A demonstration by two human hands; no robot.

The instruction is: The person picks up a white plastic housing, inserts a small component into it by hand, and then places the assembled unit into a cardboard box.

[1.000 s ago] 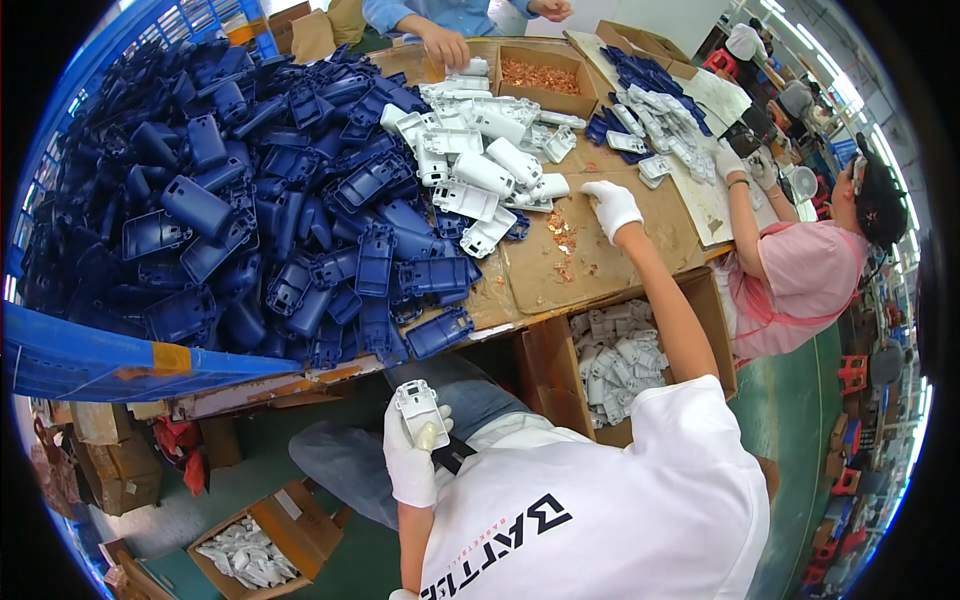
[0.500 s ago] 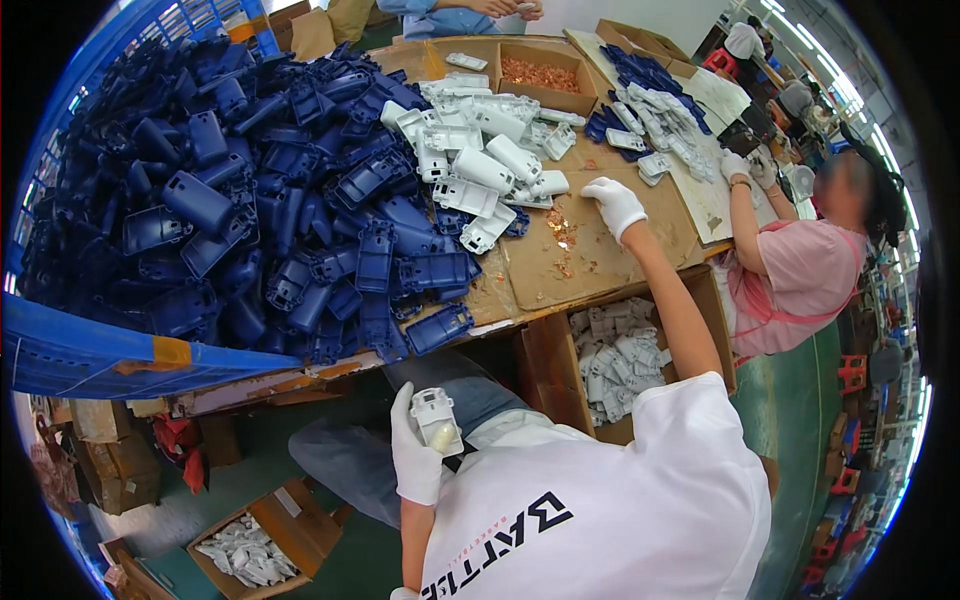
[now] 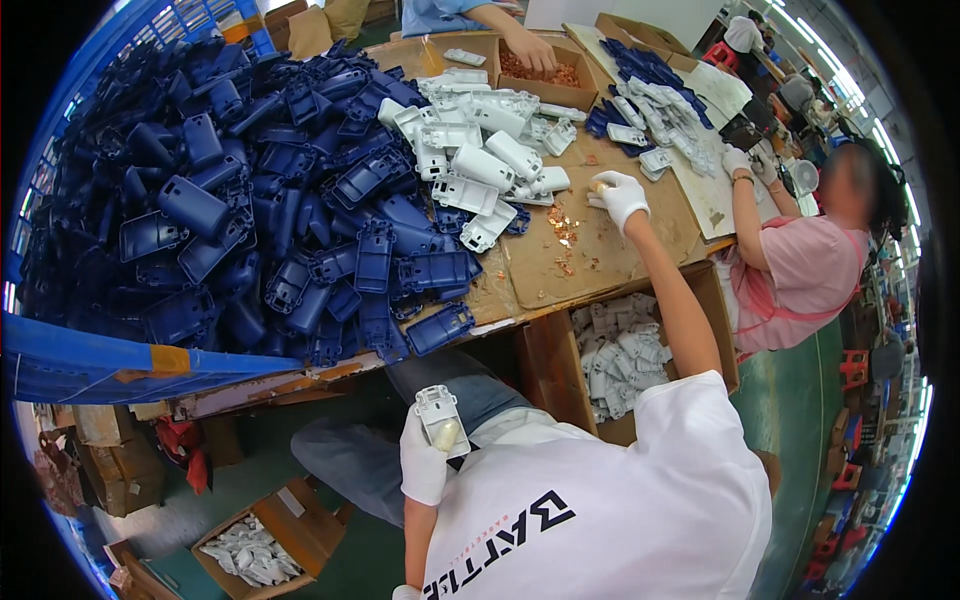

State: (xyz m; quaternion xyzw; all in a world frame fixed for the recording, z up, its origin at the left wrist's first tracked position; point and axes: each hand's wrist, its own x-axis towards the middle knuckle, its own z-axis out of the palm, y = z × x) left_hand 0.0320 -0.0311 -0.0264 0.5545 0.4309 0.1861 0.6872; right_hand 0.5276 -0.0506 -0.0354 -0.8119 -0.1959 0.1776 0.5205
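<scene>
Toward seven o'clock, the left hand [image 3: 424, 468] holds a white shell [image 3: 435, 404].
Its fingers close partway around the shell, with a fingertip on the inner face. Near two o'clock, the right hand [image 3: 622, 196] is over the cardboard [image 3: 610, 260], fingers curled, tips close together; whether they pinch anything, I cannot tell. Copper bits [image 3: 562, 228] lie near it, toward its eight o'clock. White shells [image 3: 482, 166] pile at twelve, blue shells [image 3: 192, 207] at ten.
</scene>
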